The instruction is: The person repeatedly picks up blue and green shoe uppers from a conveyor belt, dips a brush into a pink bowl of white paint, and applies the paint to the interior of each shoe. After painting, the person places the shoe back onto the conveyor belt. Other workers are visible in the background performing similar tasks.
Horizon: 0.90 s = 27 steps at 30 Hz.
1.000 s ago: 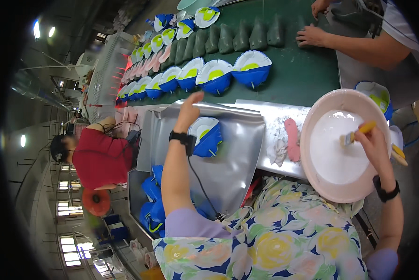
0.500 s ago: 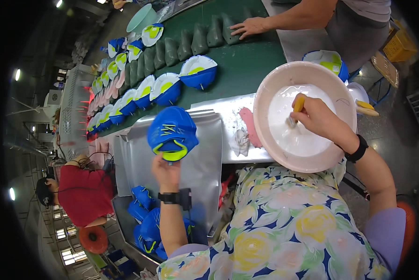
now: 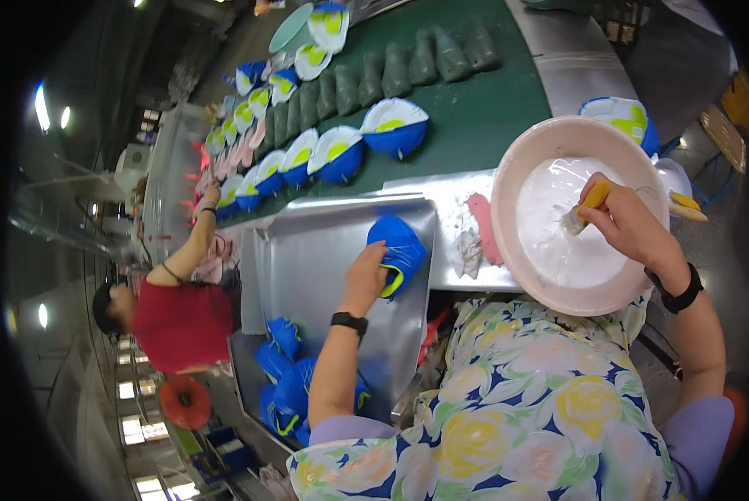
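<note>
Head view looks down on a metal surface (image 3: 308, 267) beside a green conveyor belt (image 3: 475, 117). The left hand (image 3: 366, 275) is closed on a blue shoe upper with a yellow lining (image 3: 399, 250), pressing it against the metal surface near its far right corner; the fingers wrap over the near edge of the piece. The right hand (image 3: 629, 225) is clenched around a small yellow-handled brush (image 3: 583, 209), whose bristle end dips into white liquid, likely glue, in a wide pink basin (image 3: 516, 250) just beside the metal surface.

The shoe upper looks light and soft, a moulded fabric shell that probably flexes under the fingers, so it is best taken by its rim or heel edge with the open side kept reachable for the brush. Any wet coating would make it tacky or slippery, so dry outer faces seem the safer hold. The brush is light and stiff, and a pinch low on the handle gives control.

More blue uppers lie in a bin (image 3: 291, 384) below the left forearm, and a row of blue and white shoe pieces (image 3: 341, 154) sits on the belt. A person in a red shirt (image 3: 182, 321) works to the left.
</note>
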### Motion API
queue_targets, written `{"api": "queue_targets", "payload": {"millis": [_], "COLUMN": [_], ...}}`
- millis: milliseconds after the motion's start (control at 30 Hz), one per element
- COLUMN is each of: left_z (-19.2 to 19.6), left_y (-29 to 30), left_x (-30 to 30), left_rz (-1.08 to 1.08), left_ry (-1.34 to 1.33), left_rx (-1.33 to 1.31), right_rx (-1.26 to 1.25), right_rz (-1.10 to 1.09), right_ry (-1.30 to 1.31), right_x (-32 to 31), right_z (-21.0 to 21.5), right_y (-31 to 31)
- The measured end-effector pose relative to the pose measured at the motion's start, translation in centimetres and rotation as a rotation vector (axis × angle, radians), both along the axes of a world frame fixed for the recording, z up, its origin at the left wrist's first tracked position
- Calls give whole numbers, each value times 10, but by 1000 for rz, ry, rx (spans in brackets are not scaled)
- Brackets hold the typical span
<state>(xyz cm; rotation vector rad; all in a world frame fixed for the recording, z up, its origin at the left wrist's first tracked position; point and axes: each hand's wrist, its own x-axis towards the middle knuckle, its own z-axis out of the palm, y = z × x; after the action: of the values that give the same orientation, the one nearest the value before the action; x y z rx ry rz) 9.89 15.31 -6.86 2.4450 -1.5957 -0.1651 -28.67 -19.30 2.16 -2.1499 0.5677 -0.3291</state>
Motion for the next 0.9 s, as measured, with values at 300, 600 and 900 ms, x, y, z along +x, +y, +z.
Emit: {"api": "queue_targets", "payload": {"millis": [300, 600, 900], "left_z": [87, 102, 77], "left_y": [-95, -194, -212], "left_x": [2, -85, -133], "left_rz": [74, 13, -86], "left_ry": [1401, 1673, 1220], "left_rx": [-257, -276, -652], "right_rx": [-68, -154, 276], "right_rz": [5, -26, -469], "right_ry": [-382, -369, -394], "right_x": [0, -1, -3], "right_z": [40, 68, 26], "right_y": [-32, -47, -24]}}
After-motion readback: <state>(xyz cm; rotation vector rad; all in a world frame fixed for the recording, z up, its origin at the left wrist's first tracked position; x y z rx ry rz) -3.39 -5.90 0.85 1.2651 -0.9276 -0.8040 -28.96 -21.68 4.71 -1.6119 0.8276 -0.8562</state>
